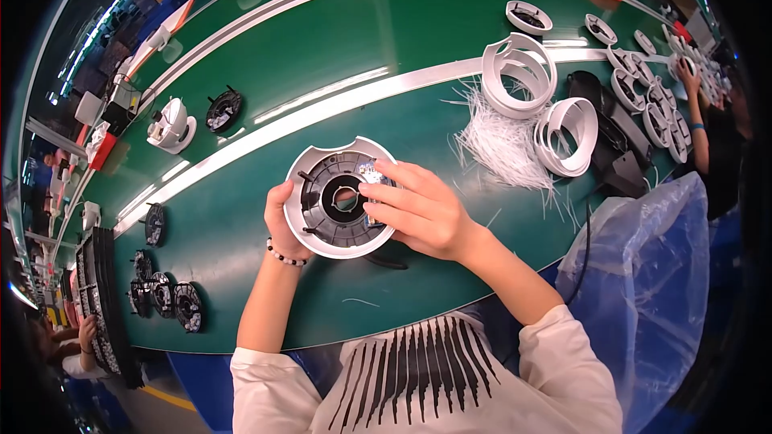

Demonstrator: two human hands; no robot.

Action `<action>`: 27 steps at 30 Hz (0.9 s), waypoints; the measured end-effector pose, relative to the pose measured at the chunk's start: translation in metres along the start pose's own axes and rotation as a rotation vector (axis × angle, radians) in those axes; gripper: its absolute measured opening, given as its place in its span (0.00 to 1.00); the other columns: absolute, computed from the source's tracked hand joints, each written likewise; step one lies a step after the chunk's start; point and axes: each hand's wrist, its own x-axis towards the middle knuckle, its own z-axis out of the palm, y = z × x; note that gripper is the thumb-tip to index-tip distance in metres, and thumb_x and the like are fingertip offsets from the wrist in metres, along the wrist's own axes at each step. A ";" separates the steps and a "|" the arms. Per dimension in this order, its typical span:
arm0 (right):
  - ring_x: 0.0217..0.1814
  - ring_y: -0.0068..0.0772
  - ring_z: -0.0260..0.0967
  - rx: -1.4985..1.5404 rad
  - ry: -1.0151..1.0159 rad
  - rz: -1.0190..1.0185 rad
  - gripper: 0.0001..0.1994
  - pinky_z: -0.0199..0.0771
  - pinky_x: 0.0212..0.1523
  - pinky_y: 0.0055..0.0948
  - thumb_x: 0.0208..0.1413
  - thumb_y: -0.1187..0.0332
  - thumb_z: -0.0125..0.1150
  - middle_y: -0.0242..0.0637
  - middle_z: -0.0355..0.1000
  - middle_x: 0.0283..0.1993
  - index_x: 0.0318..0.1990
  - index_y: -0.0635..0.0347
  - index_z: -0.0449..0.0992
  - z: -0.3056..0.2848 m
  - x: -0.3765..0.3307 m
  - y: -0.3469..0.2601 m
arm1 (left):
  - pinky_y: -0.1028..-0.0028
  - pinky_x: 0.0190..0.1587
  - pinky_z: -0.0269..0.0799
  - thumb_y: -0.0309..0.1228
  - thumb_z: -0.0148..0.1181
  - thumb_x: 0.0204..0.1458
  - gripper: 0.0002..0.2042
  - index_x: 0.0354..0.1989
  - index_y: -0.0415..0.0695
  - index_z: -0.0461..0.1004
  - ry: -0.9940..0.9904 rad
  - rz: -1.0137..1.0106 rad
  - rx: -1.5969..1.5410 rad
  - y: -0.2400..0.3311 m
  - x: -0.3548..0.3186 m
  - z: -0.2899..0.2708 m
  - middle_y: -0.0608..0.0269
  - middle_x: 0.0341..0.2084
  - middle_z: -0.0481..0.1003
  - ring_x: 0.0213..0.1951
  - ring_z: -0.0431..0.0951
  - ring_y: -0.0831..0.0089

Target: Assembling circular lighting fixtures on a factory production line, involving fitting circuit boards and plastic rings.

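Note:
Above the middle of the table I hold a round white plastic housing (341, 252), notched at its top edge, its inside turned up toward me. A black ring-shaped insert (319, 210) sits inside it, with a round hole at its centre. My left hand (281, 225) grips the housing's left rim, thumb along the side and the other fingers hidden beneath. My right hand (430, 213) wraps over the right rim, its fingertips reaching onto the insert beside a small circuit board (369, 170). The right thumb is out of sight.
White rings (521, 104) stand at the right beside a heap of thin white strips (508, 141). A clear plastic bag (639, 265) hangs at the right edge. Several black inserts (188, 306) lie at left, near stacked black trays (104, 305). A co-worker's hand (688, 76) is far right.

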 end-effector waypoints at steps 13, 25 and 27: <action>0.52 0.44 0.58 -0.603 0.357 0.525 0.16 0.55 0.54 0.37 0.32 0.73 0.64 0.37 0.67 0.45 0.35 0.59 0.73 -0.114 -0.026 0.061 | 0.61 0.43 0.71 0.41 0.32 0.55 0.21 0.51 0.40 0.59 0.194 -0.068 0.279 0.029 0.102 0.019 0.53 0.45 0.67 0.44 0.71 0.60; 0.62 0.51 0.41 -0.983 0.275 0.751 0.27 0.42 0.59 0.44 0.30 0.83 0.41 0.41 0.54 0.58 0.45 0.58 0.68 -0.157 -0.080 0.088 | 0.55 0.51 0.61 0.47 0.33 0.56 0.25 0.52 0.39 0.55 0.497 0.009 0.420 0.014 0.253 -0.018 0.50 0.48 0.64 0.49 0.66 0.59; 0.63 0.53 0.40 -0.981 0.227 0.765 0.26 0.43 0.59 0.44 0.31 0.84 0.44 0.41 0.53 0.59 0.44 0.57 0.70 -0.157 -0.079 0.090 | 0.59 0.46 0.68 0.47 0.34 0.55 0.24 0.50 0.39 0.57 0.488 0.034 0.525 0.018 0.261 -0.018 0.51 0.45 0.66 0.44 0.71 0.60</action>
